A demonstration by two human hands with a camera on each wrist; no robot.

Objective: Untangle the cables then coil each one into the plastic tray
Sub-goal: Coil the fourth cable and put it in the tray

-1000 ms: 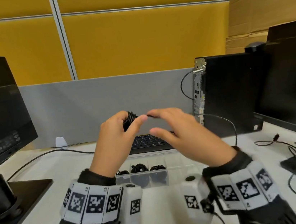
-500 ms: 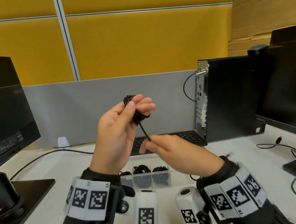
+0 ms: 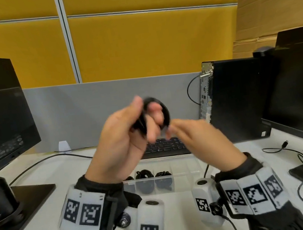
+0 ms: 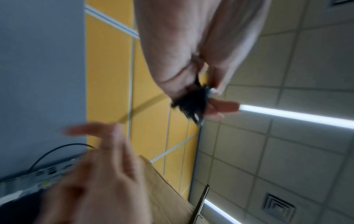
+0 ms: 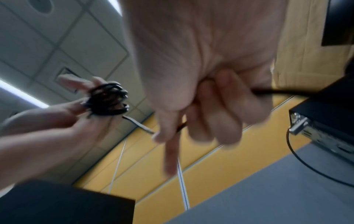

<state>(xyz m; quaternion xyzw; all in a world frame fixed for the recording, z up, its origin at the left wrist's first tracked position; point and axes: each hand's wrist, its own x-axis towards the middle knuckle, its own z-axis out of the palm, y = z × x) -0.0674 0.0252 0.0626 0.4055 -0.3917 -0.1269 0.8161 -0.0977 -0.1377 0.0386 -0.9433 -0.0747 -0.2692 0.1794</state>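
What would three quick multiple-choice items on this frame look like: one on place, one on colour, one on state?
1. Where is the plastic tray?
A. On the desk in front of the keyboard
B. On top of the computer tower
C. On the left monitor stand

2. What colour is the cable being coiled?
A. White
B. Black
C. Red

3. What is the left hand doing?
A. Lying flat on the desk
B. Holding the coil wound round its fingers
C. Hanging idle with nothing in it

Answers: 1 A, the tray sits on the desk just nearer than the keyboard. 2 B, the loops are black. 3 B, the right wrist view shows the coil around its fingers while the right hand pinches the loose end.
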